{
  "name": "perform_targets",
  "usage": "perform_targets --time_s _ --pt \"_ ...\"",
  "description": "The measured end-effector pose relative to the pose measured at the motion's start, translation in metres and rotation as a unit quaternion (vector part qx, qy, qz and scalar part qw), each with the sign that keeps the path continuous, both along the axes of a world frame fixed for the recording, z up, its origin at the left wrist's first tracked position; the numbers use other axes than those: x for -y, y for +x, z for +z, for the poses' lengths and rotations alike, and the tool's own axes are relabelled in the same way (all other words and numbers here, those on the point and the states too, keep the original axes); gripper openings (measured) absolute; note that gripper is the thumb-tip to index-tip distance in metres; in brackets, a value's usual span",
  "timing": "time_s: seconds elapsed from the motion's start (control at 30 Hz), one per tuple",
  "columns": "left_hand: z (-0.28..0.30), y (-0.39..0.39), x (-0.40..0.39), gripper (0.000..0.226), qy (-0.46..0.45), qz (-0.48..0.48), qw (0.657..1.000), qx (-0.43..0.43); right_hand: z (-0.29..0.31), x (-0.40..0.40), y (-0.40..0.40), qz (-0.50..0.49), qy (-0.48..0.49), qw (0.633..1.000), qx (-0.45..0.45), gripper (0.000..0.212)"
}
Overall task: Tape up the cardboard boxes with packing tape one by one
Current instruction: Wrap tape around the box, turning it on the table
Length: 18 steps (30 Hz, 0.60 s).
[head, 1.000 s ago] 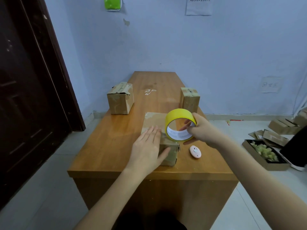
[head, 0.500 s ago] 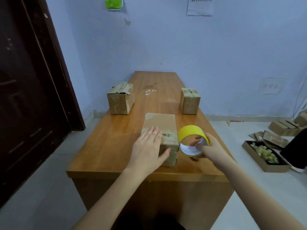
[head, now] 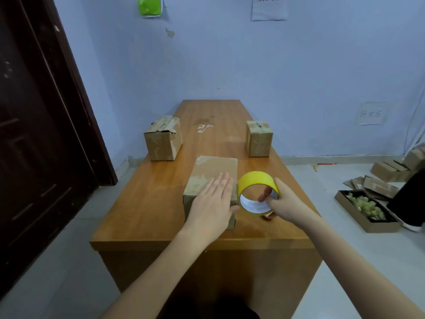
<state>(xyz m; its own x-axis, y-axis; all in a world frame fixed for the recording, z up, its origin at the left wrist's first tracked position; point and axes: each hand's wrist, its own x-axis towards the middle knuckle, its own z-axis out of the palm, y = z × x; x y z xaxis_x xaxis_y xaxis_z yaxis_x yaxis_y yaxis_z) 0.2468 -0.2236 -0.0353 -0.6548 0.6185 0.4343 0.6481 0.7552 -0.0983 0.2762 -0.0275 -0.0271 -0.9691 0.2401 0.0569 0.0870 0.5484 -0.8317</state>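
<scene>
Pressing flat on the near cardboard box (head: 212, 180) with the left hand (head: 212, 204), fingers straight and together over the near right part of its top, thumb reaching over the right edge. Gripping the yellow tape roll (head: 257, 192) in the right hand (head: 284, 202), fingers hooked through the core and thumb under the rim, the roll standing on edge just beside the box's right face and low to the tabletop (head: 161, 199).

Judging the step as carrying the strip down the right side of this box; whether tape is actually bridging roll and box is too fine to tell. Doing it well probably means keeping the palm's weight on the lid so the box is not dragging toward the roll, keeping the strip taut and square to the edge, and rubbing it down before cutting.

Watching the edges: the box is sitting close to the tabletop's near edge, and the roll is working in the gap between the box and the right edge, so pulling further right or toward the body is leaving little wood to spare. Finding more open room toward the far end, between the 2 other boxes: the left box (head: 163, 138), with messy tape on top, and the right box (head: 259, 138), both well apart from the hands.
</scene>
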Motion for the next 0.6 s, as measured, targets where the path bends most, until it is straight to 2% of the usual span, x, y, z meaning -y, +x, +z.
perform_targets --time_s 0.13,0.23,0.37,0.47,0.6 --pt "0.000 -0.001 0.023 0.079 0.001 0.065 0.998 -0.026 0.004 -0.002 0.001 0.003 0.021 1.000 0.016 0.008" --pt "0.003 -0.005 0.033 0.074 0.006 0.057 0.998 -0.005 0.004 0.000 0.000 0.003 0.017 1.000 0.026 0.010" --pt "0.009 -0.004 0.023 0.080 0.001 0.023 1.000 -0.005 0.007 0.000 0.000 0.003 0.035 0.999 0.028 0.010" --pt "0.006 -0.005 0.012 0.069 -0.007 -0.027 1.000 0.012 0.009 -0.003 0.000 0.005 0.062 0.998 0.030 0.008" --pt "0.000 -0.006 0.007 0.058 -0.006 -0.025 1.000 0.006 0.001 -0.002 -0.003 -0.013 0.049 0.998 0.022 0.009"
